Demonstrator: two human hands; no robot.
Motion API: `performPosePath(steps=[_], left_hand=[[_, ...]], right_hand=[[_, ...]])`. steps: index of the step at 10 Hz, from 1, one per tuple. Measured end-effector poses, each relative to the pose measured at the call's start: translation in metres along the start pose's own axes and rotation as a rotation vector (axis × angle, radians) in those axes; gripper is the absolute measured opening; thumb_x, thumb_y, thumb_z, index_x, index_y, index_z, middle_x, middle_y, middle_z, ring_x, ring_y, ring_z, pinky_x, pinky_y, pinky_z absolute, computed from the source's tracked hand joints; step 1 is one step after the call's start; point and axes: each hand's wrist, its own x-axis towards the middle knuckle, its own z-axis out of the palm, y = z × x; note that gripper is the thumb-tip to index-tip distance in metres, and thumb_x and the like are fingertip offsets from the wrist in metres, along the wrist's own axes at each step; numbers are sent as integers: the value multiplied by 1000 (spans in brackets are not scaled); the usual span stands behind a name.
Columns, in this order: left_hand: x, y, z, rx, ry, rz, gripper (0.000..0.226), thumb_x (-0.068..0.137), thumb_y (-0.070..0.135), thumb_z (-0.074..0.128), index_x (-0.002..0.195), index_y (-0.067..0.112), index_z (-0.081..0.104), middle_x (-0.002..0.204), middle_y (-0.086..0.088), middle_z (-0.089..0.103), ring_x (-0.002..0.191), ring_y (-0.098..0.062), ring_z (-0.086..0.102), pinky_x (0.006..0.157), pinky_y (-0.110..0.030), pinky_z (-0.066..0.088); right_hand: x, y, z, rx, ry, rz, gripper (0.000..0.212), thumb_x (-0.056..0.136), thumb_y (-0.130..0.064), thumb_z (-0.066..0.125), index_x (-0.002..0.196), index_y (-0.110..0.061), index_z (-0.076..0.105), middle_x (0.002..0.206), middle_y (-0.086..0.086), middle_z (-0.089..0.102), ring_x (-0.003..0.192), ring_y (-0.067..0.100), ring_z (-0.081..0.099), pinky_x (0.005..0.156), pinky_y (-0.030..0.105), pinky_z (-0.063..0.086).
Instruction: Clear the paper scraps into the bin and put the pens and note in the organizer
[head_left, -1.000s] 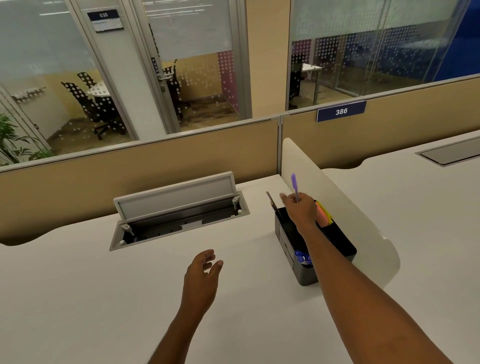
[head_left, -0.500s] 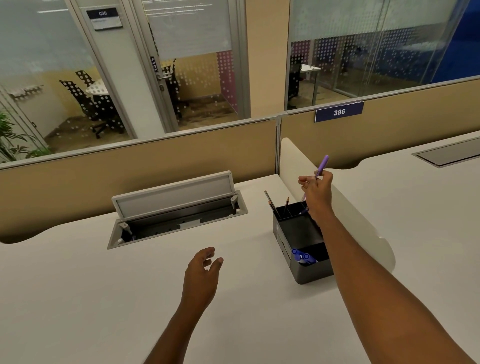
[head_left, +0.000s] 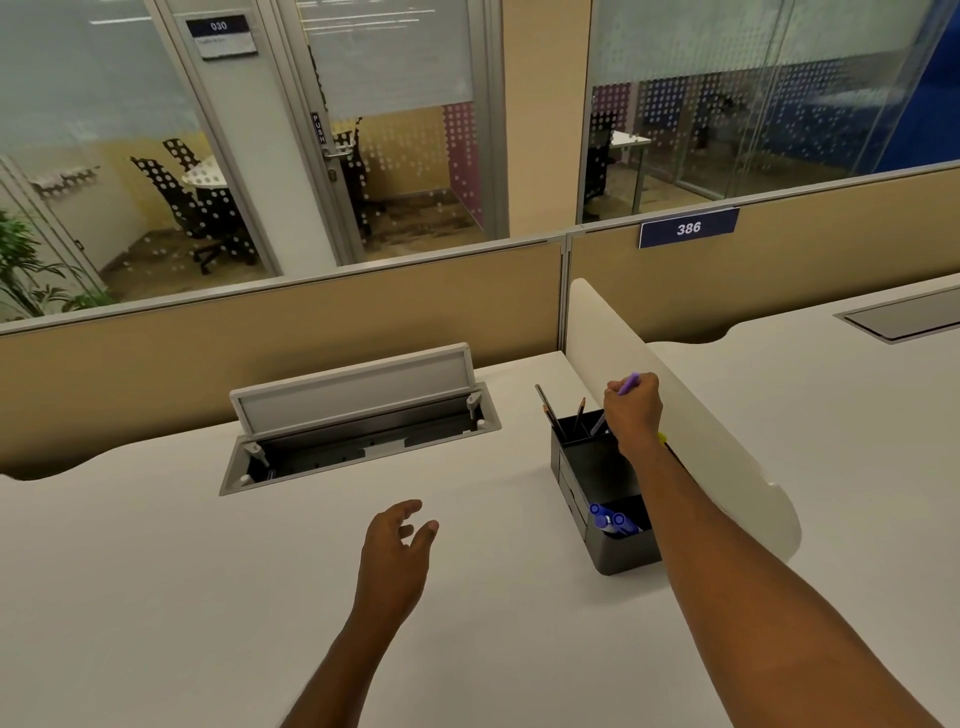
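Note:
A black desk organizer (head_left: 618, 553) stands on the white desk beside the low divider. My right hand (head_left: 635, 408) is over its far compartment, shut on a purple pen (head_left: 628, 384) whose lower end dips into that compartment. Two pencils (head_left: 549, 410) lean in the far compartment. Blue-capped pens (head_left: 609, 519) lie in the near compartment. A sliver of yellow note (head_left: 662, 438) shows behind my right wrist. My left hand (head_left: 397, 551) hovers over the desk with fingers apart and holds nothing.
An open cable tray (head_left: 358, 441) with its raised lid is set into the desk at the back. A white curved divider (head_left: 717, 452) runs along the organizer's right side. Tan partition panels (head_left: 280, 332) close off the back edge.
My right hand has brought the purple pen from above the organizer's middle to its far compartment and lowered the tip in. The left hand has stayed put.

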Motion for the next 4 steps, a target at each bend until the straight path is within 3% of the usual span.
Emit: performPosePath(steps=[2, 4], left_hand=[[1, -5, -1, 8, 0, 5, 33, 91, 17, 58, 124, 14, 55, 134, -8, 52, 115, -21, 54, 85, -26, 41], [2, -7, -1, -8, 10, -4, 32, 92, 17, 57, 124, 13, 55, 133, -8, 54, 117, -21, 53, 88, -26, 41]], right_hand=[[-3, 3, 2, -10, -50, 6, 21, 88, 1, 59, 102, -8, 47, 98, 8, 56, 86, 22, 55, 59, 19, 42], [-9, 1, 6, -89, 48, -101, 28, 86, 0, 65, 110, -3, 49, 110, 13, 58, 94, 23, 56, 74, 26, 46]])
